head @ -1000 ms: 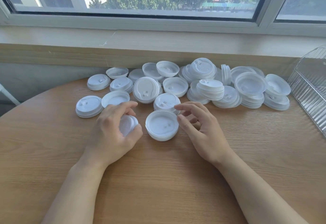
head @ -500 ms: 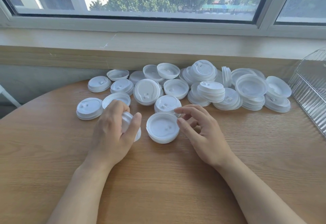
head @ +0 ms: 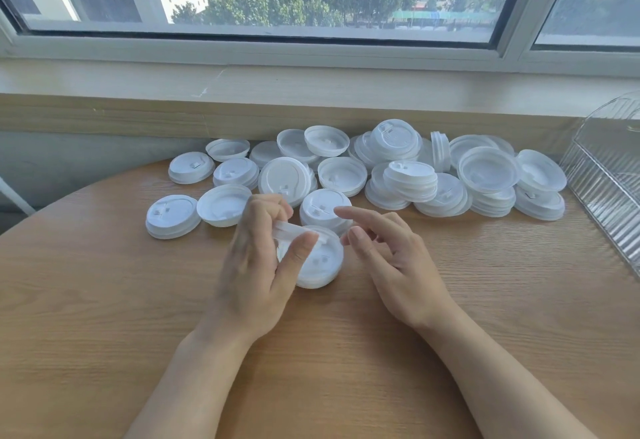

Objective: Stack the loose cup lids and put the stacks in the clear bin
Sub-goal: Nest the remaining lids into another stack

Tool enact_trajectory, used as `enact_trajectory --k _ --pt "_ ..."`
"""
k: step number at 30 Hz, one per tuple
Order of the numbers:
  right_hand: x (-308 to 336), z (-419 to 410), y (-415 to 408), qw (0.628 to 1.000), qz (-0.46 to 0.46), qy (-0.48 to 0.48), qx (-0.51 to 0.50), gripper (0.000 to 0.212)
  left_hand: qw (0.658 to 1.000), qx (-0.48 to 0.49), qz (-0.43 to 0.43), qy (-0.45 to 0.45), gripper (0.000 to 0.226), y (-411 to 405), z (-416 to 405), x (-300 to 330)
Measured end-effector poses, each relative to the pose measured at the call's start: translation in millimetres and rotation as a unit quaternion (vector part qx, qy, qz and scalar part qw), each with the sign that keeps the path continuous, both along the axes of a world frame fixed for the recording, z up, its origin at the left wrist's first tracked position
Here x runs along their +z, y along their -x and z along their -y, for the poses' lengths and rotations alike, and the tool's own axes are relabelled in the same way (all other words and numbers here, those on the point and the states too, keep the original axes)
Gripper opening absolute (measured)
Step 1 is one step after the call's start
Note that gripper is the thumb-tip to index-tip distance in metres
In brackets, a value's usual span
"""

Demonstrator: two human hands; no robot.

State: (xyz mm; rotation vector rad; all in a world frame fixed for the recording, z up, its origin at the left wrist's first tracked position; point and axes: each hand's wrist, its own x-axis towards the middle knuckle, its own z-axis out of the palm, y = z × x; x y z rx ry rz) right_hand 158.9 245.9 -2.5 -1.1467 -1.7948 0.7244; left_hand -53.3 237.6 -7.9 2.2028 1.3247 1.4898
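Observation:
My left hand (head: pixel 258 276) pinches a white cup lid (head: pixel 289 231) between thumb and fingers, tilted on edge just above a small stack of upturned lids (head: pixel 320 267) on the table. My right hand (head: pixel 391 258) hovers just right of that stack, its fingers loosely bent and holding nothing. Behind both hands, several loose white lids and short stacks (head: pixel 408 179) lie scattered along the back of the table. The clear ribbed bin (head: pixel 609 175) stands at the right edge, partly cut off.
The round wooden table (head: pixel 104 300) ends at a curved edge on the left. A beige window ledge (head: pixel 242 109) runs right behind the lid pile, with the window above it. A lone lid stack (head: pixel 172 216) sits at the far left.
My left hand has lifted its lid off the table and carried it right, over the upturned stack. My right hand has stayed beside that stack, its fingers opening a little.

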Motion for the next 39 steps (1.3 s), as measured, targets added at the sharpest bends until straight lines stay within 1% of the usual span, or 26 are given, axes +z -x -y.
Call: enact_trajectory --k 7,11,14,16,20,25,30,31,35,36,39 --pt "-1 1 0 1.0 -0.021 0.004 0.023 0.03 1.0 -0.014 0.008 0.02 0.03 -10 3 -1" --pt "1 3 2 0.999 -0.011 0.004 0.042 0.027 0.999 -0.022 -0.014 0.023 0.032 -9 2 -2" --pt "0 3 2 1.0 -0.016 -0.015 0.022 0.025 0.998 -0.02 -0.022 0.048 0.032 -9 2 -2" --pt "0 3 2 1.0 -0.004 -0.029 0.01 0.025 0.997 -0.021 -0.019 0.066 0.032 -8 2 -3" --pt "-2 0 3 0.999 0.036 -0.027 0.009 0.022 0.994 -0.02 -0.026 0.105 0.05 -3 0 -4" --pt "-5 -1 2 0.997 0.063 -0.034 0.017 0.017 0.987 -0.015 -0.019 0.16 0.074 1 2 -2" --pt "-5 -1 2 0.999 0.031 -0.028 0.024 0.013 0.983 -0.026 -0.031 0.177 0.103 3 4 0" --pt "-5 -1 1 0.999 0.023 -0.028 0.026 0.012 0.984 -0.025 -0.034 0.174 0.105 3 4 0" --pt "-2 0 1 0.999 0.012 -0.03 0.034 0.008 0.987 -0.017 -0.041 0.156 0.1 1 3 0" --pt "-3 0 1 0.999 0.007 -0.031 0.027 0.009 0.986 -0.017 -0.043 0.159 0.1 1 2 -1" --pt "-7 -3 0 1.0 0.0 -0.016 0.001 0.024 0.983 -0.02 -0.049 0.178 0.103 3 2 -2"
